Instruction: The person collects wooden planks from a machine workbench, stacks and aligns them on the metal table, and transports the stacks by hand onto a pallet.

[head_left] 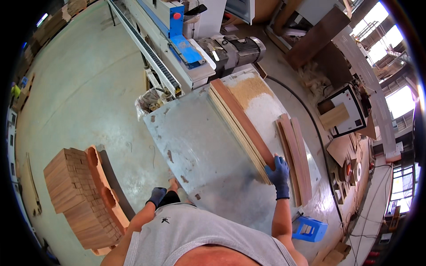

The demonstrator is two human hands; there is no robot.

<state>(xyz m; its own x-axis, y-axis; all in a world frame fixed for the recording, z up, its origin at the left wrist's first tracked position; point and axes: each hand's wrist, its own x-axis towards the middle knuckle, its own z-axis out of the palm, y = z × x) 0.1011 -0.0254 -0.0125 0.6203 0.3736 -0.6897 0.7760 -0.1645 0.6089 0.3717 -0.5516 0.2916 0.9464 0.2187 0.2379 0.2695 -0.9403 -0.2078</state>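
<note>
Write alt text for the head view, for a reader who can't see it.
A person's gloved right hand touches the near end of stacked long boards on a grey table, while the gloved left hand is off the table's left side. More boards lie to the right; a wood stack stands at left.

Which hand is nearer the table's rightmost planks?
Right: the right hand touches the reddish-brown plank, just left of the rightmost planks; the left hand is farther, left of the table.
</note>
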